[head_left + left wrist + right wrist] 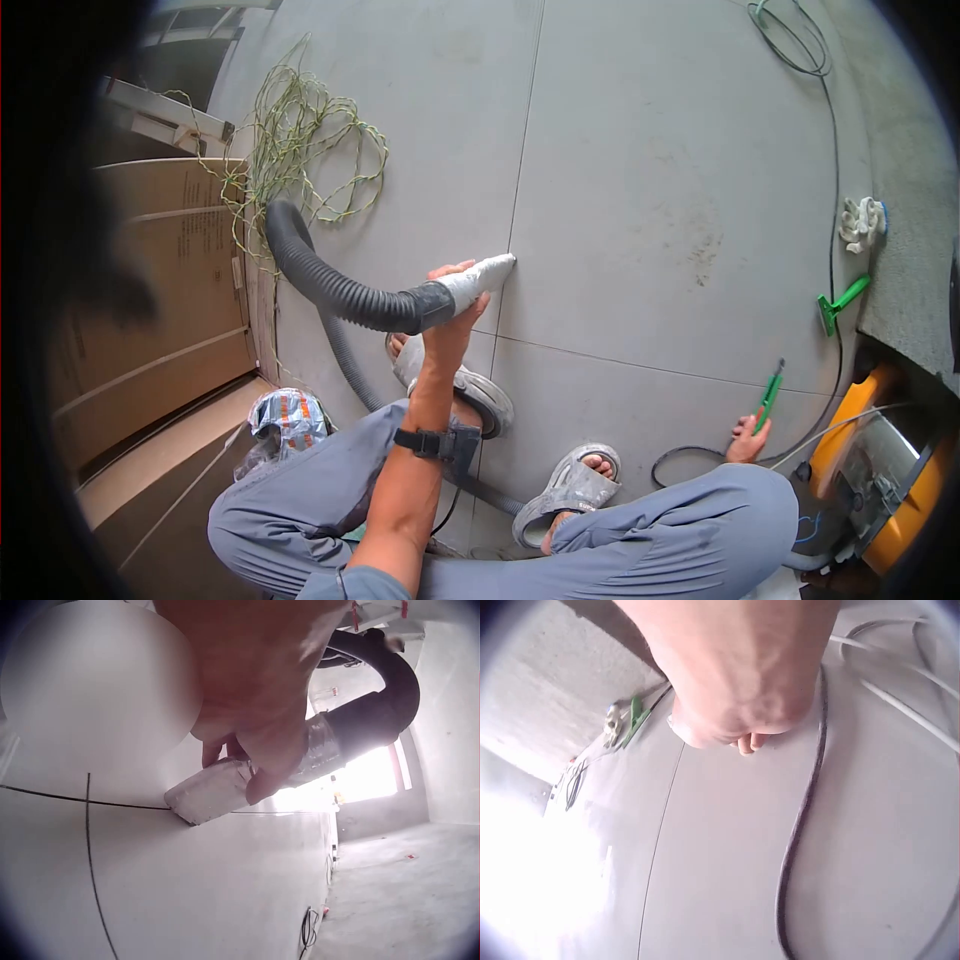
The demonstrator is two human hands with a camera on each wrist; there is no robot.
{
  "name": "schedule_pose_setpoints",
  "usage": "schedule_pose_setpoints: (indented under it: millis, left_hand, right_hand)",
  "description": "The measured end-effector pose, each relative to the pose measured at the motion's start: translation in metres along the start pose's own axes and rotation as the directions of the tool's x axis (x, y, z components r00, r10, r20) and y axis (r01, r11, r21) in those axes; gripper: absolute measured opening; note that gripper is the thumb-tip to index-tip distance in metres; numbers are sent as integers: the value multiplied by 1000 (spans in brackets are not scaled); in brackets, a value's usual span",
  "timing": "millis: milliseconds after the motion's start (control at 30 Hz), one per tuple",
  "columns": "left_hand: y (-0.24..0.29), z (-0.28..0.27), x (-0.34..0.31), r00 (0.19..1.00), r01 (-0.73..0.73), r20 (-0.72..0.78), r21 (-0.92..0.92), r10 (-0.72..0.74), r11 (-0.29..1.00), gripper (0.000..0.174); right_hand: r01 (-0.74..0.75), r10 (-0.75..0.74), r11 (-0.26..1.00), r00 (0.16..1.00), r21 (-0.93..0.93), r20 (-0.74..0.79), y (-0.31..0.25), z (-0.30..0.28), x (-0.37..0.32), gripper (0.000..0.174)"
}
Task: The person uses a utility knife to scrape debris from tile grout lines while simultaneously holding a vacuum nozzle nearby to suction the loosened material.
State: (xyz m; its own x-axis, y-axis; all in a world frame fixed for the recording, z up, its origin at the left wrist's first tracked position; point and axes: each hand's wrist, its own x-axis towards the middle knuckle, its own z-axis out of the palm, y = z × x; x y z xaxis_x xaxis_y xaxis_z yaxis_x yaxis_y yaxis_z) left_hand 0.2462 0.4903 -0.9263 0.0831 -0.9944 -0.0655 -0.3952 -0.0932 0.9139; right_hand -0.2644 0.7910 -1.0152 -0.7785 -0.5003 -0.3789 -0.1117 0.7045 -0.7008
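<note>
My left hand (455,330) grips the silver-taped nozzle (478,283) of a black corrugated vacuum hose (350,300). In the head view the nozzle's tip lies at a tile joint. The left wrist view shows the flat nozzle end (210,795) slanting down onto the dark joint line, with fingers wrapped behind it. Low on the right, my right hand (746,441) holds a slim green-handled tool (769,395) with a dark tip pointing away from me. From the right wrist, the back of the hand (742,690) hides that tool.
Tangled yellow-green wire (300,140) and a large carton (160,290) are at the left. A green scraper (842,304), white gloves (862,222) and a black cable (836,150) lie along the right wall. An orange machine (850,430) stands at the lower right. My sandalled feet rest on the tiles.
</note>
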Motion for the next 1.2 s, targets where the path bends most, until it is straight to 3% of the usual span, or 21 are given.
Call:
schedule_pose_setpoints:
  millis: [67,133,267,333,400,467,533,600,667,700,767,800,867,900,933,967,1000,1100,1200]
  left_hand:
    - [-5,12,3,983,-112,-133,92,124,989,49]
    - [-4,23,17,985,-68,-158,53,75,996,51]
    - [-10,42,91,983,-101,-181,-465,17,879,44]
    - [-12,46,134,987,-67,-160,-527,-22,847,41]
    - [-3,44,162,997,-50,-65,-299,32,953,45]
    - [-4,48,152,999,-47,-38,-371,36,928,45]
    - [-17,46,116,980,-200,-79,-305,184,931,40]
    - [-12,36,64,984,-168,-93,-217,151,962,44]
    - [-28,20,17,969,-212,-109,89,221,973,44]
    - [-23,13,-3,960,-235,-99,218,261,947,47]
    - [-29,3,-34,971,-186,-111,216,214,958,51]
    - [-36,0,-42,970,-173,-137,194,202,966,51]
    - [-31,-7,-35,976,-121,-153,215,156,969,52]
    - [-25,-8,-26,979,-78,-168,235,119,969,52]
    - [-13,-8,-10,974,-4,-227,27,10,1000,49]
    - [-14,-16,10,963,-35,-264,112,64,993,46]
    - [-14,-25,36,952,-57,-292,118,89,991,44]
    - [33,-43,108,953,-108,-304,-299,12,948,35]
    - [64,-62,162,984,-49,-175,-380,-20,924,27]
  right_hand:
    - [68,-70,997,995,19,74,-31,36,-25,29]
    - [85,-110,985,980,147,166,-55,73,-46,29]
    - [77,-144,968,950,237,278,-116,124,-81,28]
    - [88,-168,964,932,250,322,-133,133,-90,29]
    - [113,-208,962,894,249,396,-149,136,-93,25]
    - [134,-225,961,887,240,404,-150,136,-93,25]
    - [149,-246,957,874,250,419,-151,137,-90,26]
    - [158,-254,958,855,240,452,-153,140,-89,26]
    - [166,-259,960,835,226,485,-152,145,-91,26]
    - [256,-304,952,778,165,550,-154,150,-91,26]
    - [385,-363,915,659,120,659,-168,164,-97,30]
    - [387,-363,915,656,117,662,-178,173,-103,30]
    - [163,-202,977,485,139,851,-194,188,-116,32]
    - [165,-196,978,484,131,853,-194,195,-122,32]
    - [52,-148,989,464,140,873,-193,206,-126,32]
    - [-62,-102,988,438,143,893,-192,215,-126,32]
    - [-58,-99,989,437,138,894,-192,224,-124,32]
    - [-16,-148,984,485,178,862,-202,249,-106,29]
    - [-15,-159,981,521,195,838,-221,264,-86,27]
